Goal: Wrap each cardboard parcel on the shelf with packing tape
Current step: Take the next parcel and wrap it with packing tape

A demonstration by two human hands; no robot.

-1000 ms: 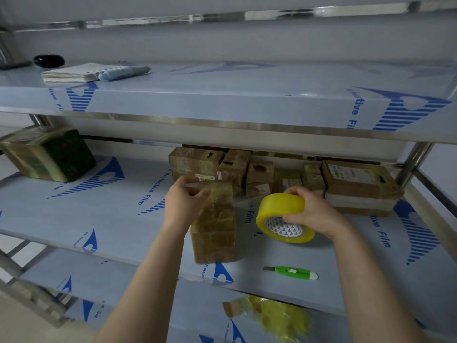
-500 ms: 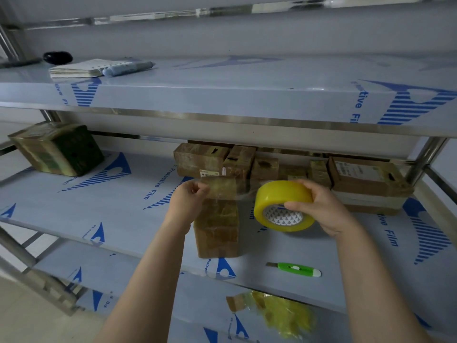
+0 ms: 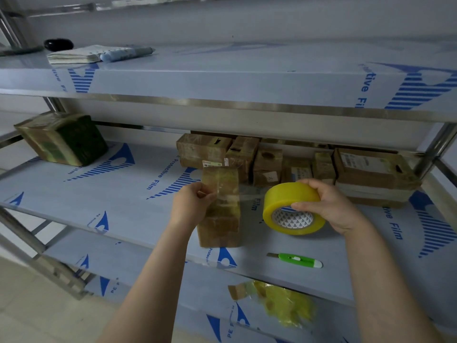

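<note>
Tape (image 3: 248,195) between left fingers (image 3: 200,193), roll (image 3: 289,197) in right fingers (image 3: 308,206)

About ten parcels (image 3: 222,226), one tape roll (image 3: 291,206), one cutter (image 3: 296,259), one notebook (image 3: 74,55).

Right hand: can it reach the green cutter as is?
Probably yes: the cutter lies in the open on the shelf, near the right hand, nothing between. But that hand grips the tape roll, so it must free its fingers first.
</note>
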